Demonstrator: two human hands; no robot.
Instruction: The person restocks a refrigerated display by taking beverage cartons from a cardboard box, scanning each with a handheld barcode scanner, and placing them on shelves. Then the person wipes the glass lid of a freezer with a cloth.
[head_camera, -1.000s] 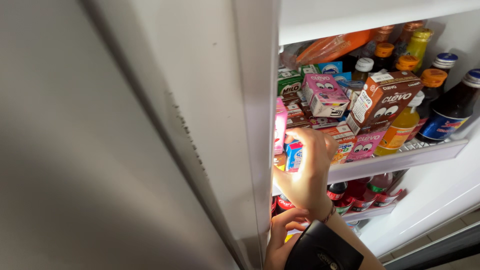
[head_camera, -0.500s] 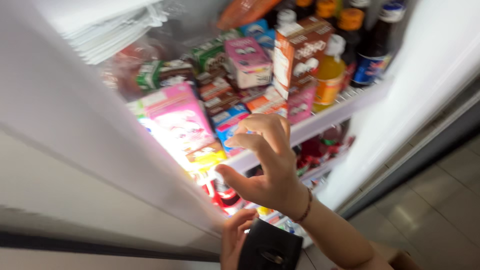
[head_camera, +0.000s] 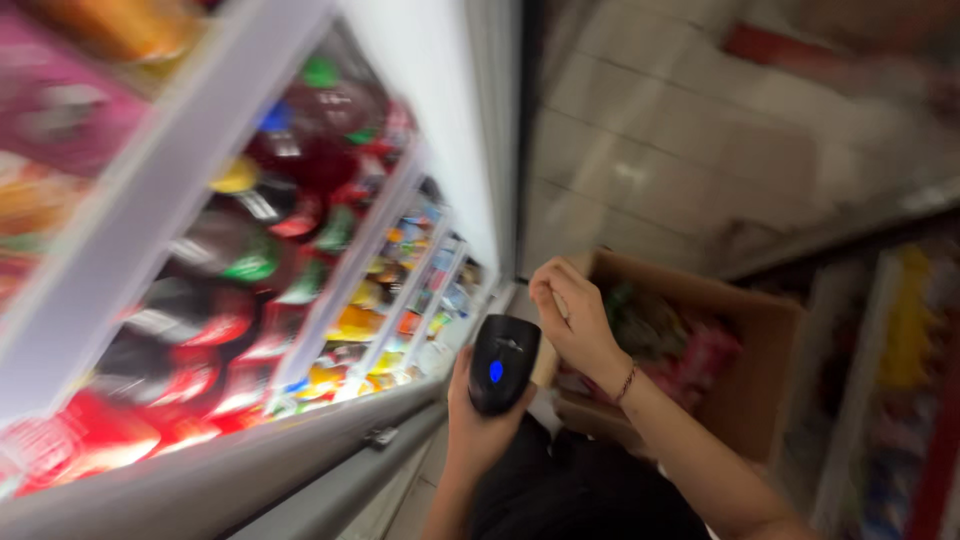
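— What's in the left hand (head_camera: 478, 425)?

— A black scanner (head_camera: 503, 363), gripped upright by the cooler shelves (head_camera: 150, 200), its blue light showing.

— And the right hand (head_camera: 570, 315)?

— Curled loosely just beside the scanner, holding nothing I can see, above a cardboard box (head_camera: 765, 340) on the floor.

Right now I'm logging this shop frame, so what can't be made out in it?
Head view only:
- Bottles on the cooler shelves: motion blur; kinds unreadable.
- Cardboard box contents: blurred, partly hidden by the right hand.
- Right hand: curled; whether it holds anything can't be told.
- Black handheld scanner in the left hand: lower body hidden by the palm.
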